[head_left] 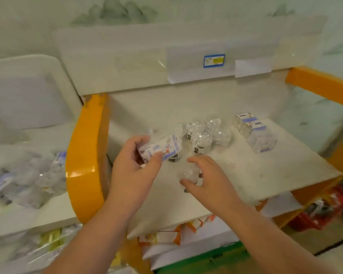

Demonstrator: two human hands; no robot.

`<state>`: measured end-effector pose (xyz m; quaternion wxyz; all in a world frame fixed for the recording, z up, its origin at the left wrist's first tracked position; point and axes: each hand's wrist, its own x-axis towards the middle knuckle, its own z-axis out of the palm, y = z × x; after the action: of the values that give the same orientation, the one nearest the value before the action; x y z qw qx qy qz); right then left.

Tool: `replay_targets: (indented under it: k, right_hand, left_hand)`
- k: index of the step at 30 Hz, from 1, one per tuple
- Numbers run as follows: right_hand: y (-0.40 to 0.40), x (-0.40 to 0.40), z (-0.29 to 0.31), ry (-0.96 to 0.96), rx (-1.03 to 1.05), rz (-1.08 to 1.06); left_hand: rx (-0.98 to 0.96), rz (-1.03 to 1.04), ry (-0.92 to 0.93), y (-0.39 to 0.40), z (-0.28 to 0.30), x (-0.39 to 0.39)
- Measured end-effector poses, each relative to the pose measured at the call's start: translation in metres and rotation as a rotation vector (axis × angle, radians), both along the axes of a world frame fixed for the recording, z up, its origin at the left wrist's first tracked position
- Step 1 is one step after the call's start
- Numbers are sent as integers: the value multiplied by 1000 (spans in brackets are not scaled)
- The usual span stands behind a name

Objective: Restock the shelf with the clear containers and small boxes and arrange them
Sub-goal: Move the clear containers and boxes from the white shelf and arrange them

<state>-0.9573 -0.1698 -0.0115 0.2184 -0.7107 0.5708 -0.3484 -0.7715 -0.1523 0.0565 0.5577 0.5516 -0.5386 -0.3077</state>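
Two hands met just left of the frame's centre, above the pale shelf board [265, 169]. The left hand [134, 165] pinched a small white box with blue and red print [160, 148], thumb on its near face and fingers curled behind it, the box tilted and held clear of the board. Just to its right, the right hand [208, 178] curved around a clear round plastic container [188, 175] that sat on the board; its grip was loosely spread, with thumb and forefinger on either side, though blur hid whether they pressed the plastic. Behind the hands, toward the middle of the frame, stood a cluster of clear containers filled with white contents [206, 133], close together. Farther right, near the back of the board, sat a few clear packs with blue-and-white labels [253, 129], well apart from the hands. An orange shelf frame [83, 161] curved down the board's left edge. At the lower left, a heap of similar clear packs [32, 180] lay on the neighbouring white shelf. A blue-bordered price tag [214, 60] hung on the upper shelf's front.
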Motion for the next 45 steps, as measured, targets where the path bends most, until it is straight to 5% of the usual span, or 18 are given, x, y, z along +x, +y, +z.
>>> replay_targets:
  k: [8, 20, 34, 45]
  right_hand:
    - [-67, 42, -21, 145, -18, 329]
    - [-81, 2, -22, 7, -35, 379]
    - [-73, -210, 11, -109, -131, -16]
    - [-40, -319, 7, -32, -80, -135]
  left_hand:
    - [39, 194, -49, -3, -3, -8]
    - [144, 280, -133, -13, -15, -22]
    - [135, 33, -82, -76, -32, -141]
    - [168, -272, -285, -116, -74, -274]
